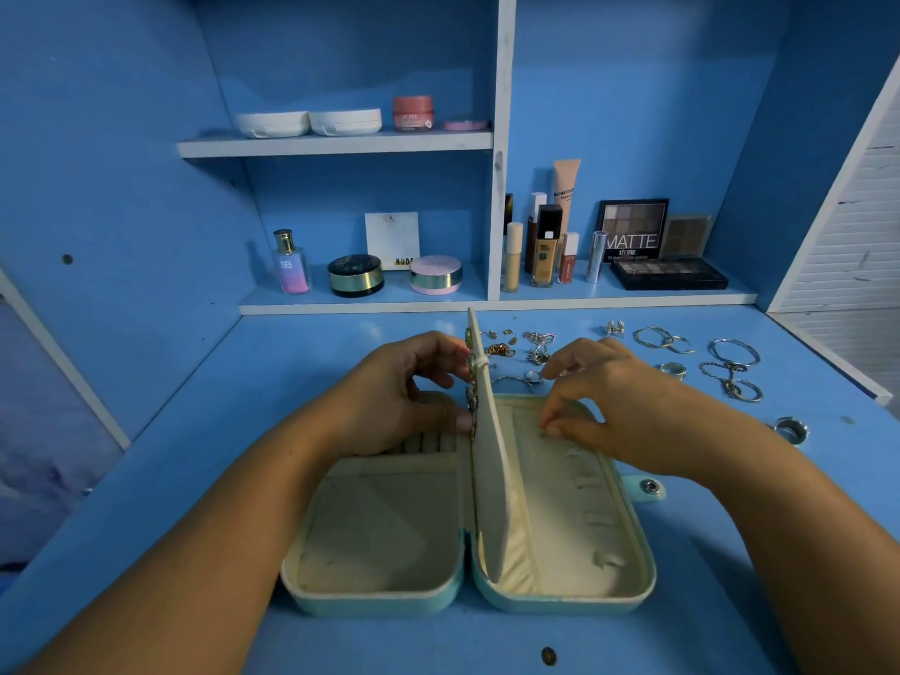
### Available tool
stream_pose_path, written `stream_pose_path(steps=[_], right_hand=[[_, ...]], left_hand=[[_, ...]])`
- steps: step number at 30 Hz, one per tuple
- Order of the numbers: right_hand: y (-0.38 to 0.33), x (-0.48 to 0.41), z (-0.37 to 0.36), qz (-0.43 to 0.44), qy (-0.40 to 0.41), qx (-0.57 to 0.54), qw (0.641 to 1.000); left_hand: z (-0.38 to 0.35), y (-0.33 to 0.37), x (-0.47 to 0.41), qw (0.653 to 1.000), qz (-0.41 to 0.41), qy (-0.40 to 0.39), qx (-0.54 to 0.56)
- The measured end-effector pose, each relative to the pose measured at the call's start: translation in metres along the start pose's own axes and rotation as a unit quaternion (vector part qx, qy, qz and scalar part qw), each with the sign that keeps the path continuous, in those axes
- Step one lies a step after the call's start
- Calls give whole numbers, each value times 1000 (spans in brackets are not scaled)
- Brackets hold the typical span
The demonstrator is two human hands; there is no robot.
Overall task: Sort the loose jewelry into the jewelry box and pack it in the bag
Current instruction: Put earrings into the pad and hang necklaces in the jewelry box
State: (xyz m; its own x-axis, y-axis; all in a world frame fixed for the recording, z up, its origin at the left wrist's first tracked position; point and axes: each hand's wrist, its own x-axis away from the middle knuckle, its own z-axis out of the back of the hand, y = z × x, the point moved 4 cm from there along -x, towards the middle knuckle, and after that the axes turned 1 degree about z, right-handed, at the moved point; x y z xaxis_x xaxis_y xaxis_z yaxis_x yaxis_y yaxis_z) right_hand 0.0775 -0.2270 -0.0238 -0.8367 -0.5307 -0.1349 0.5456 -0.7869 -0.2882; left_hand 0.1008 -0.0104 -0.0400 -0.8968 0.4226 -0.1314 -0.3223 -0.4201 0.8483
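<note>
Desk (195,431): smooth blue painted board, I see it running under both forearms.
Shelves (336,143): the same blue with pale edges, well beyond the hands; round compacts, jars, bottles, tubes and flat eyeshadow trays stand on them.
Jewelry box (560,604): a rounded oblong case lying open flat right under both hands, with a teal skin and soft cream lining. The half under my left hand has ridged ring rolls above a shallow bare tray. The half under my right hand has a gathered pocket and small tabs.
Flap (492,479): stiff cream leaf standing upright on the hinge between the hands, with small metal earrings pinned on its left face.
Left hand (409,387): holds the flap's far edge, fingers curled above and thumb below.
Right hand (599,387): fingertips drawn narrow on the lining; I cannot tell whether they hold anything.
Loose jewelry (730,367): silvery hoops, bangles, chains and studs spread beyond and right of the right hand.
Ring (791,428): wide metal band, alone right of the right wrist.
</note>
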Motion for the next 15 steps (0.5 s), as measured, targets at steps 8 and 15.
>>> stream_pose_path(steps=[8,15], right_hand=[[0,0,-3,-4,-24,6,1000],[3,1,-2,-5,-29,-9,1000]], left_hand=[[-1,3,0,1000,-7,6,-13],[0,2,0,1000,-10,4,-27]])
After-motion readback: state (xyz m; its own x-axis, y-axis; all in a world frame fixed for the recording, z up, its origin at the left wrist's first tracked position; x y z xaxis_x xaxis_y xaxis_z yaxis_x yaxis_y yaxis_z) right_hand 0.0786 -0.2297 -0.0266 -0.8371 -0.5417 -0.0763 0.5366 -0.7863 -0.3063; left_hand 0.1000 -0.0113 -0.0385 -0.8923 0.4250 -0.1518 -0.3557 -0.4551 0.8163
